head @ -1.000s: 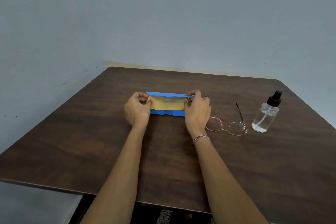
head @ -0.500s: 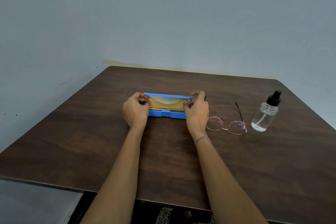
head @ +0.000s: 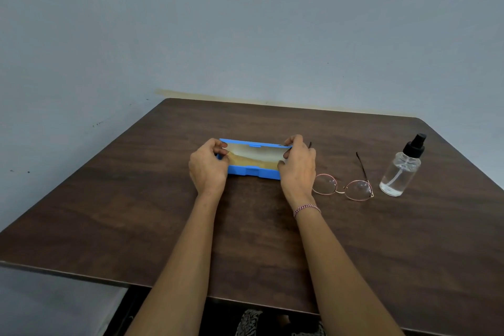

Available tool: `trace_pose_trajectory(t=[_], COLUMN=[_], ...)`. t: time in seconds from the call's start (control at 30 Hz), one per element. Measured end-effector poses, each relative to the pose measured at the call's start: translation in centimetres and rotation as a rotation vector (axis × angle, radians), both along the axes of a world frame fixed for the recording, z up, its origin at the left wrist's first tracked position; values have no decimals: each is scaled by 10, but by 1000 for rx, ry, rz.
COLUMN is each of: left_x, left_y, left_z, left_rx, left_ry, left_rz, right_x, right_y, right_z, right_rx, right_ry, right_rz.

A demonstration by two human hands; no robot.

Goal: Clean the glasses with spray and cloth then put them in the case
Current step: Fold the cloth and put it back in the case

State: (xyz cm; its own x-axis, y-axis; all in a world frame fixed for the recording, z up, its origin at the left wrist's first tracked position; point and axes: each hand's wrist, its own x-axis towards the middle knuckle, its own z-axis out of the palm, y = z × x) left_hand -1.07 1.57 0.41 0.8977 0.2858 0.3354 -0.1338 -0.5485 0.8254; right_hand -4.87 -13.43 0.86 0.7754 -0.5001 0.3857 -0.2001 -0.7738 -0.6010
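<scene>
Head view, looking down across a dark brown wood-grain tabletop [head: 169,226] set against a plain grey-blue wall [head: 245,35].

- Blue rectangular plastic glasses case [head: 256,172]: sits near the middle of the tabletop, long side toward the person, lid raised at the far edge. The pale inner face of the lid shows.
- Folded yellow cleaning cloth [head: 246,163]: lies inside the case's lower half.
- Left hand [head: 208,166]: clamped on the left end of the case, fingers curled over the lid corner.
- Right hand [head: 298,166]: clamped on the right end the same way, fingers hooked over the lid edge. A red-and-white braided bracelet [head: 306,209] is on its wrist.
- The hands are apart, with the length of the case between them.
- Round glasses with thin rose-metal frame [head: 326,185]: on the tabletop just right of the right hand, temples unfolded and pointing away. Outside the case, touched by neither hand.
- Clear spray bottle with black pump top [head: 399,174]: upright just right of the glasses, liquid low in it.
</scene>
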Motion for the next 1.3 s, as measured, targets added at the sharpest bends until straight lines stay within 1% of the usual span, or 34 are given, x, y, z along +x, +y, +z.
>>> trace_pose_trajectory(t=[0.3,0.43,0.5,0.73,0.9,1.1,1.23,1.3], left_x=[-8,-14,-18,-48,-69,-82,-83,-82], left_y=[2,4,5,-10,-29,-64,-89,-102], left_z=[7,13,15,25,33,38,30,20], left_rx=[-26,-95,-116,-135,-149,-188,-186,-208], left_ry=[45,104,90,75,69,104,164,204], left_rz=[82,115,145,149,83,-81,-194,-242], right_x=[-4,-9,-12,-25,-45,-78,-97,-105], right_y=[-2,-6,-8,-16,-31,-58,-90,-104], right_z=[2,10,13,18,27,40,35,29], right_rx=[50,76,75,76,125,243,272,285], right_ry=[-68,-97,-109,-56,-147,-316,-339,-316], right_rz=[48,55,67,96,97,51,-13,-67])
